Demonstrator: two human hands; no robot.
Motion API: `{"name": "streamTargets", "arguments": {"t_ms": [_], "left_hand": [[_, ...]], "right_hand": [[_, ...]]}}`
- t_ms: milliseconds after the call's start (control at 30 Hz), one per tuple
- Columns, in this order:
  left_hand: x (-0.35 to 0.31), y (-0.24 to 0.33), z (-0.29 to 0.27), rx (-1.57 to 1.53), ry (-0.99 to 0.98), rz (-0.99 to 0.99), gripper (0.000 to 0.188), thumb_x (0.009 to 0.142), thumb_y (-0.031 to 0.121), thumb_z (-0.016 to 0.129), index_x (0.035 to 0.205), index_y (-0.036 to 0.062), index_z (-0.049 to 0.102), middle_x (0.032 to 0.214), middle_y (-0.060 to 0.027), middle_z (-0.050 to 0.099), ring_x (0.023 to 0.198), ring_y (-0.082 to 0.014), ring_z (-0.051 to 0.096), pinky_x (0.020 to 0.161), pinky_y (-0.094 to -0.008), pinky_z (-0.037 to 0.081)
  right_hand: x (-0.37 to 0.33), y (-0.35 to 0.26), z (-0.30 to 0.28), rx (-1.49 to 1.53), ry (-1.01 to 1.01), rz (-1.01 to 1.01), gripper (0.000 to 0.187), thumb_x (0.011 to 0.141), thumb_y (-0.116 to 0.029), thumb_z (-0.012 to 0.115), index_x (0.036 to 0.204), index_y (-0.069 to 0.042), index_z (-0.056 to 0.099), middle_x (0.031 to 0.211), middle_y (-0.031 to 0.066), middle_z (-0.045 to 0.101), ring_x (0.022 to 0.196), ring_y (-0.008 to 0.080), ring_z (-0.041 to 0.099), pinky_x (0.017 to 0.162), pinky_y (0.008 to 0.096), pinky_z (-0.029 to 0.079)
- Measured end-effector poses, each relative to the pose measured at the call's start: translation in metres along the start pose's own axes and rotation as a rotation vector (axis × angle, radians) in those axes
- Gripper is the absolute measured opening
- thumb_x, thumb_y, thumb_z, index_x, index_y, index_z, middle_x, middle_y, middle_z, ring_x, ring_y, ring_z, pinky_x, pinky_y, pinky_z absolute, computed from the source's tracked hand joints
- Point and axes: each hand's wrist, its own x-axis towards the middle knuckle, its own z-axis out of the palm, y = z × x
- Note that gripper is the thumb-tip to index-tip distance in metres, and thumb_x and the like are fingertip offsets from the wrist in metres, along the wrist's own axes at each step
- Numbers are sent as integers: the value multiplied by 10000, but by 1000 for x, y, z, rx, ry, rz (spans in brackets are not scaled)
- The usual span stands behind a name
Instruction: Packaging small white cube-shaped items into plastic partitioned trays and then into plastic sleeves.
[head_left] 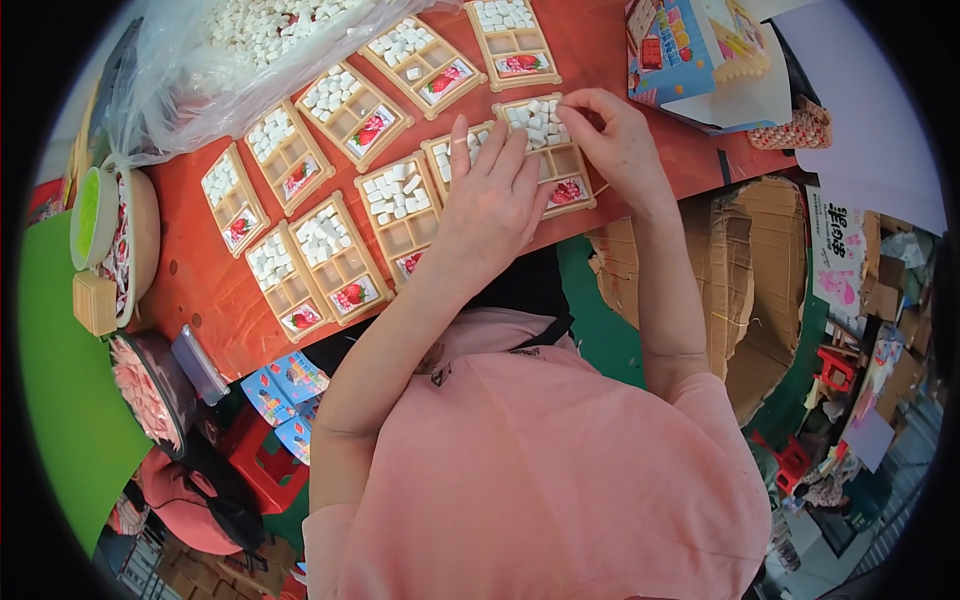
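Observation:
Several beige divided trays stand in two rows on the red table (190, 290). Each has small white marshmallow-like pieces in its large compartment and a strawberry-print packet in a small one. My left hand (490, 205) lies over the near-row trays with its fingers stretched out, partly covering one of them. At the right end of that row, its fingertips reach the tray (563, 165) with white pieces (537, 122). My right hand (618, 145) is at this tray's far right corner, thumb and forefinger pinched; whatever is between them is hidden.
A clear plastic bag (180, 105) of white pieces lies at the far left. A blue printed box (670, 60) and a woven basket (795, 128) stand at the far right. Bowls, including a green one (92, 215), sit at the left edge. A torn cardboard carton (765, 270) is right of the table.

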Motion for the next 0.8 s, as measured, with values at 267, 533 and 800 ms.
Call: {"name": "streamTargets", "arguments": {"t_ms": [267, 533, 800], "left_hand": [[2, -3, 7, 62, -57, 67, 384, 917, 261, 715, 1150, -41, 672, 1290, -180, 635, 1296, -348, 557, 1192, -649, 253], [2, 7, 9, 54, -54, 98, 405, 908, 280, 721, 1152, -38, 670, 1286, -196, 629, 1311, -350, 547, 1201, -646, 248], [0, 10, 8, 44, -23, 86, 482, 886, 327, 739, 1170, -52, 651, 1343, -207, 599, 1355, -361, 513, 1203, -641, 239]], "right_hand": [[-15, -3, 7, -164, -70, -49, 183, 939, -198, 670, 1012, -34, 707, 940, 145, 678, 866, 324, 678, 748, 399, 531], [-3, -1, 19, -516, -34, -159, 165, 980, -225, 613, 1056, -104, 695, 1019, 88, 655, 909, 362, 672, 757, 451, 552], [-3, 6, -5, 199, 15, 147, 206, 1033, -110, 584, 1198, -20, 670, 971, -20, 657, 870, 67, 571, 796, 233, 498]]}}
